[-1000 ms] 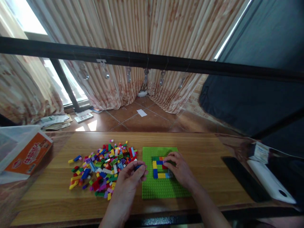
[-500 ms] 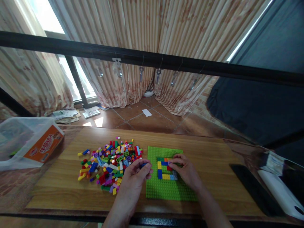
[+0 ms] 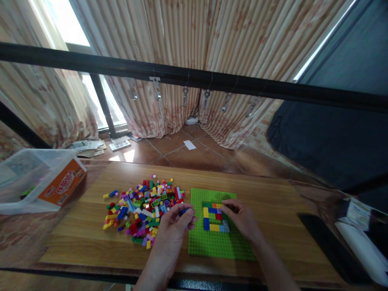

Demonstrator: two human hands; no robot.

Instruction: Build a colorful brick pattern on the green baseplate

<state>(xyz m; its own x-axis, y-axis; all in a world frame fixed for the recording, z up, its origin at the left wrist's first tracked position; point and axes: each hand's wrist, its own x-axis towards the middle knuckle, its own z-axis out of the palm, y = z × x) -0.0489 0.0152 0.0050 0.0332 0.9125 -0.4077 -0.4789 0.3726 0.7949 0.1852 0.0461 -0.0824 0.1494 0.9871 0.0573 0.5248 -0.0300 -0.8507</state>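
Note:
Pinched between the thumb and fingers of my left hand [image 3: 178, 220] is a small blue brick [image 3: 183, 211], partly covered by the fingertips. My right hand [image 3: 241, 218] is over the right side of the green baseplate [image 3: 200, 244]; a gap shows between its thumb and index finger, and no brick is visible in it. Its fingertips are at the upper right corner of a ring of coloured bricks [image 3: 214, 228] fixed on the plate. Inside that ring, blue, red and purple bricks [image 3: 218, 216] sit near the upper right.
A loose pile of mixed bricks [image 3: 141, 210] lies left of the baseplate on the wooden table [image 3: 91, 242]. At the far left stands a clear plastic box [image 3: 27, 161] with an orange label. A black flat object [image 3: 330, 246] lies at the right. A dark bar [image 3: 176, 74] with hooks crosses beyond.
My right hand has eased slightly right off the bricks, showing more of the purple and red ones. My left hand still holds the blue brick. The whole view has shifted a little.

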